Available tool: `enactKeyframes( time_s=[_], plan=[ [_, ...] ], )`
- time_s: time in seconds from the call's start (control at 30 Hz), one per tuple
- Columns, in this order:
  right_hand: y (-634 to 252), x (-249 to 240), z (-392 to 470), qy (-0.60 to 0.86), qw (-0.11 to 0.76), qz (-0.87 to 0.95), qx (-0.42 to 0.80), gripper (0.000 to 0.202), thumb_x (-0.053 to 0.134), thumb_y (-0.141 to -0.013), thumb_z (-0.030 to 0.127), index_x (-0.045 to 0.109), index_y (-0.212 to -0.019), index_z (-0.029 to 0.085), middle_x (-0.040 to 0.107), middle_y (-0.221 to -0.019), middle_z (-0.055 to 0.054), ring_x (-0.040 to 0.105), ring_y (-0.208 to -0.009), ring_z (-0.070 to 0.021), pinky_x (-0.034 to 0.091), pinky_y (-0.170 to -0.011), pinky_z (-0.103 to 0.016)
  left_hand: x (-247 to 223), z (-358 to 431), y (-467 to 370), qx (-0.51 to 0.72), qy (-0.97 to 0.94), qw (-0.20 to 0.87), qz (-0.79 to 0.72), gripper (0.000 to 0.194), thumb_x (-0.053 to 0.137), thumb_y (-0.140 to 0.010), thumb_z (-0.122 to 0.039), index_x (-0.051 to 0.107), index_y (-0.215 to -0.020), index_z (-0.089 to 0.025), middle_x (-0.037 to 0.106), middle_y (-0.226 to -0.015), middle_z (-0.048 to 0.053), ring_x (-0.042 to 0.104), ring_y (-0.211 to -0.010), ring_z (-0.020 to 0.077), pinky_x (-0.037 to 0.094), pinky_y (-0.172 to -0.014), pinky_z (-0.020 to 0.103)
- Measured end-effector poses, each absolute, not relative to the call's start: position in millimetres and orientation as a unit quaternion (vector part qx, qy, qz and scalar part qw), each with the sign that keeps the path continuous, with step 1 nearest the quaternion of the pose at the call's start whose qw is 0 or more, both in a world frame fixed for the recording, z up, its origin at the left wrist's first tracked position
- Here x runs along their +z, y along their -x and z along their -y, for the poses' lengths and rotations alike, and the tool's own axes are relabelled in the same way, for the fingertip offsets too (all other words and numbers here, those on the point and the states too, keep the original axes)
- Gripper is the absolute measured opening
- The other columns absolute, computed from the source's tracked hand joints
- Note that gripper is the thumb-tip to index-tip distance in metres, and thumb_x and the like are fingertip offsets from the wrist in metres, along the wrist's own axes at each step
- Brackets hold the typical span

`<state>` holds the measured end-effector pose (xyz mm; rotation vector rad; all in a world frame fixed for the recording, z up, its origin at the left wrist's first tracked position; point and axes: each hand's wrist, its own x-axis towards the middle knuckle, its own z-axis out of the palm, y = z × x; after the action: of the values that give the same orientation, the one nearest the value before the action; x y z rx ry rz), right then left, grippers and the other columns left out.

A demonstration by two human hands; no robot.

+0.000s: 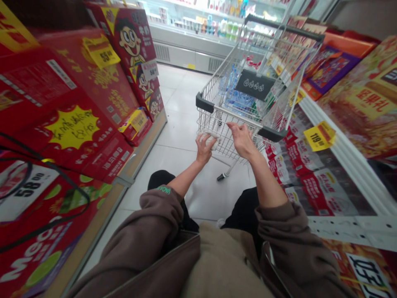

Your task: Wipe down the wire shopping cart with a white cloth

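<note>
The metal wire shopping cart [214, 82] stands in front of me, its dark-cornered near end facing my knees. My left hand [204, 150] is closed around a crumpled whitish cloth [216, 145] and presses it against the wires at the cart's left corner. My right hand [243, 140] grips the wire at the middle of the near end, thumb pointing left; its fingertips are partly hidden. A dark sign plate [254, 85] hangs inside the cart, with clear plastic bottles [238, 99] behind and below it.
Stacked red cartons [102, 91] with yellow price tags line a low shelf on my left. A right-hand shelf holds gift boxes [366, 95] above bagged goods [313, 182]. A refrigerated display [192, 37] crosses the far end. The pale tiled floor [173, 124] lies between the shelves.
</note>
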<state>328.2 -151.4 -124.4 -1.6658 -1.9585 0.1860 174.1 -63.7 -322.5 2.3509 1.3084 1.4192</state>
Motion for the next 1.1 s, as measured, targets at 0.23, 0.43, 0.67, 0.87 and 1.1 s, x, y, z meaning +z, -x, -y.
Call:
enactKeyframes(
  time_s=[0.23, 0.43, 0.67, 0.87, 1.1],
  plan=[
    [-321.3, -124.9, 150.6, 0.645, 0.286, 0.706, 0.069, 0.071, 0.003, -0.105, 0.058, 0.056, -0.14, 0.026, 0.068, -0.135, -0.011, 0.051, -0.124, -0.0319, 0.036, -0.112, -0.064, -307.0, 57.8, -208.8, 0.494, -0.755, 0.015, -0.432, 0.04, 0.044, -0.099, -0.012, 0.073, -0.119, -0.028, 0.06, -0.138, 0.008, 0.029, -0.149, 0.0289, 0.027, -0.126, 0.055],
    [-322.8, -128.3, 150.6, 0.64, 0.299, 0.705, 0.065, 0.07, 0.004, -0.105, 0.058, 0.057, -0.138, 0.027, 0.069, -0.134, -0.011, 0.052, -0.123, -0.0296, 0.036, -0.113, -0.062, -336.5, 76.1, -189.0, 0.469, -0.768, 0.024, -0.436, 0.041, 0.043, -0.095, -0.009, 0.074, -0.115, -0.025, 0.064, -0.129, 0.009, 0.037, -0.14, 0.0272, 0.04, -0.118, 0.052],
    [-319.0, -135.1, 150.7, 0.631, 0.328, 0.701, 0.045, 0.076, 0.002, -0.104, 0.062, 0.06, -0.136, 0.025, 0.07, -0.131, -0.01, 0.054, -0.122, -0.0298, 0.035, -0.112, -0.063, -320.0, 69.1, -215.5, 0.498, -0.773, -0.031, -0.392, 0.039, 0.048, -0.095, -0.009, 0.073, -0.118, -0.027, 0.059, -0.135, 0.008, 0.03, -0.145, 0.0306, 0.031, -0.122, 0.055],
    [-315.5, -140.4, 153.2, 0.625, 0.331, 0.706, 0.038, 0.076, 0.003, -0.104, 0.061, 0.061, -0.137, 0.025, 0.069, -0.134, -0.011, 0.053, -0.124, -0.0295, 0.033, -0.113, -0.061, -344.8, 88.2, -200.4, 0.473, -0.782, -0.017, -0.406, 0.038, 0.044, -0.095, -0.01, 0.075, -0.11, -0.026, 0.063, -0.121, 0.007, 0.042, -0.133, 0.0271, 0.045, -0.112, 0.049],
    [-317.8, -145.1, 156.3, 0.607, 0.316, 0.729, 0.018, 0.07, 0.005, -0.106, 0.056, 0.057, -0.142, 0.028, 0.062, -0.147, -0.008, 0.05, -0.132, -0.03, 0.031, -0.116, -0.062, -326.7, 92.1, -220.4, 0.516, -0.748, -0.012, -0.417, 0.037, 0.045, -0.098, -0.013, 0.074, -0.116, -0.026, 0.058, -0.129, 0.01, 0.034, -0.139, 0.0309, 0.035, -0.12, 0.056]
  ],
)
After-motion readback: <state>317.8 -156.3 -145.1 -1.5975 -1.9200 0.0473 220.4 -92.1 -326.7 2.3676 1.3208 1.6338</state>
